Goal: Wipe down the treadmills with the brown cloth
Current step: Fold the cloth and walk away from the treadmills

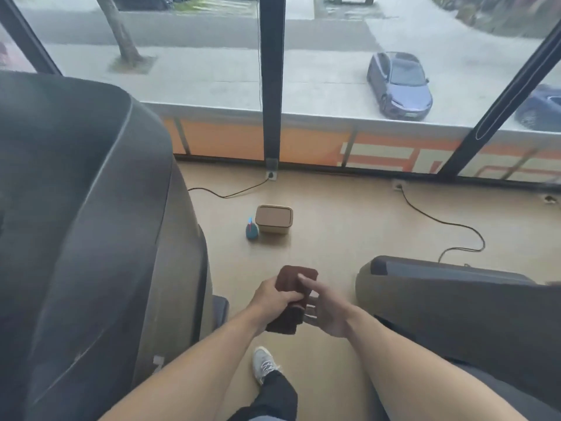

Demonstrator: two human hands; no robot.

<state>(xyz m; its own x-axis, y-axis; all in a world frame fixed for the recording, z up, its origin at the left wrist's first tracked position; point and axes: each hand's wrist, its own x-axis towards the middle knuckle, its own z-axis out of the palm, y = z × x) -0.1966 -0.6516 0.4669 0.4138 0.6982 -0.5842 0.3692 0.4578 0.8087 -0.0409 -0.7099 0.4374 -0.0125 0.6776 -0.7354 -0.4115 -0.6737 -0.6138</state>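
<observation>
Left hand (271,294): fingers curled round the middle of the brown cloth (293,294), gripping it. The cloth is folded into a thick oblong pad, nap looks soft, dark brown; it is held in the air above the floor, between the two treadmills, top end standing above the fist and bottom end hanging below it.

Right hand (326,311): fingers loosely extended, not clenched. The forefinger (305,279) lies across the cloth's upper part; whether it presses or only touches, cannot tell. Lower fingers blurred.

Below the hands: one grey laced shoe (264,363) and a dark trouser leg on the floor (334,226), which is tan and smooth.

Left treadmill (91,223): large dark grey moulded body, rounded edges, matt. A pale mark low on its side, unreadable. Right treadmill (440,296): rounded grey-brown end cover with a dark strip on top.

Further out on the floor: a tan rectangular box (274,219) with rounded corners, lid on, contents hidden. Touching or just beside its left side, a small blue spray bottle (252,229).

Two black cords (443,221) run to floor sockets by the window (349,71). Orange panel with large pale characters under the glass, not legible. Blue car (399,85) outside.
</observation>
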